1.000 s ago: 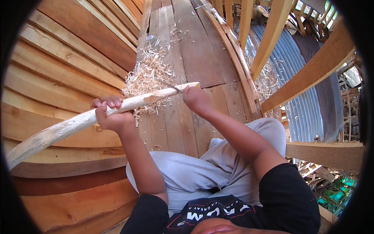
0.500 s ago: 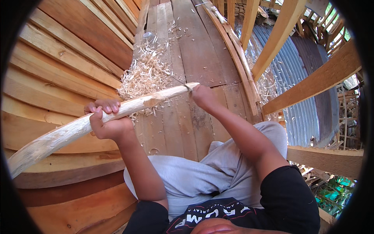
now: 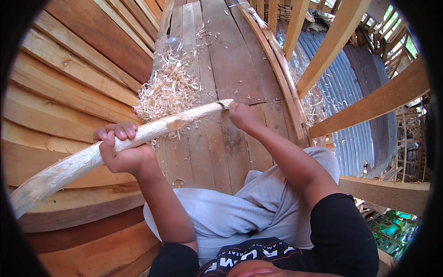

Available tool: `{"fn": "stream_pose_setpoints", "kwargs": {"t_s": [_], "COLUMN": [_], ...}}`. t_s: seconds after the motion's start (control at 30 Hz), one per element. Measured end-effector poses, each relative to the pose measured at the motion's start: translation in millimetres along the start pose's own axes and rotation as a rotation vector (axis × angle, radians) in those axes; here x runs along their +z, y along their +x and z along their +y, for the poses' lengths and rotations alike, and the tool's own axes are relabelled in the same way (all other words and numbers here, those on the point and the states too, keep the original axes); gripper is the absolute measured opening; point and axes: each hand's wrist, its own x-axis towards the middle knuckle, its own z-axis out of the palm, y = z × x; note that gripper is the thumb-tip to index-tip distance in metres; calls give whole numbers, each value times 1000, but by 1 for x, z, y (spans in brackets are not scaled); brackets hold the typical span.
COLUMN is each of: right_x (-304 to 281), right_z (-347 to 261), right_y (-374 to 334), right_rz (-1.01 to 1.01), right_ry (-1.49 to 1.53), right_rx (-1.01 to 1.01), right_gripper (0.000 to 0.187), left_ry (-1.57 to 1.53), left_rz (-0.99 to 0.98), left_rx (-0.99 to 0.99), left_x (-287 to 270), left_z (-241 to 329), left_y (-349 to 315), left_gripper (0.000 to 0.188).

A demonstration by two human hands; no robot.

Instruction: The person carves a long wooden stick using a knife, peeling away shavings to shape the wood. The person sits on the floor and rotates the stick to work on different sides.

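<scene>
A long pale peeled wooden pole [image 3: 152,131], slightly curved, slants from the lower left up to the middle of the view. Partway along it my left hand [image 3: 123,157] is closed, fingers over the top and thumb on the near side. My right hand [image 3: 242,116] is a fist at the pole's far right end, around the handle of a knife. The handle is hidden in my fist; only a bit of the dark knife blade [image 3: 222,105] shows against the wood. A brownish patch marks the pole between my hands.
A heap of curly wood shavings [image 3: 168,87] lies on the plank floor [image 3: 235,69] beyond the pole, near a clear container [image 3: 172,44]. Stacked boards [image 3: 69,87] line the left. Wooden railing posts [image 3: 332,46] stand on the right, with corrugated metal sheets [image 3: 344,97] beyond.
The knife blade has turned, so less of it shows past the pole. My left hand and the pole have shifted slightly down and left in view; both grips stay closed.
</scene>
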Motion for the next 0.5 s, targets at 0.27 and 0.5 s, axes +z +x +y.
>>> {"fn": "stream_pose_setpoints", "kwargs": {"t_s": [0.27, 0.5], "right_x": [-10, -13], "right_z": [-41, -84], "right_y": [-21, -48], "right_rz": [-76, -139], "right_ry": [-4, 7], "right_rx": [-20, -149], "right_gripper": [54, 53], "left_ry": [24, 42], "left_rz": [90, 103], "left_rx": [25, 40], "left_x": [3, 0], "left_z": [0, 2], "left_y": [-1, -1], "left_gripper": [13, 13]}}
